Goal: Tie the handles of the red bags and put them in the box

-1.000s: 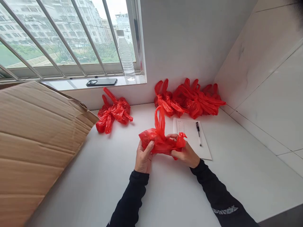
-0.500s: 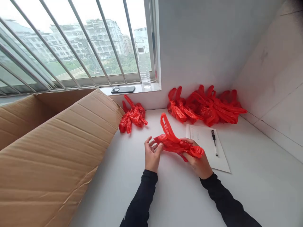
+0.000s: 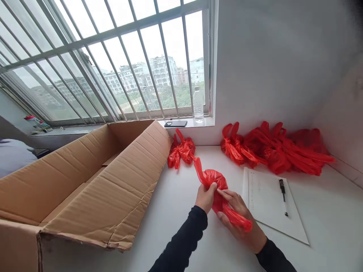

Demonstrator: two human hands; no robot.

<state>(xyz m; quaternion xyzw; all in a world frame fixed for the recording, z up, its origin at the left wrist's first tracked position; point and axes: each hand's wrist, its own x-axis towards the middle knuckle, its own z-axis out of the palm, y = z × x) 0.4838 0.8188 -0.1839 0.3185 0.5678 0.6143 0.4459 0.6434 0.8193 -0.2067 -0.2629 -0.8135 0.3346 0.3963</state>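
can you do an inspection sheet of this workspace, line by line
surface: white tabletop, dry-looking where visible
job's things: red bag between the hands; knotted red bags beside the box, more red bags along the wall
clutter: open cardboard box at left; pen on paper; phone and bottle on the sill
hands: left hand and right hand both grip the bag
cables: nothing seen on the tabletop
surroundings: barred window, buildings outside

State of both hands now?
Left hand: closed, pinching the red bag.
Right hand: partly curled, holding the same bag.
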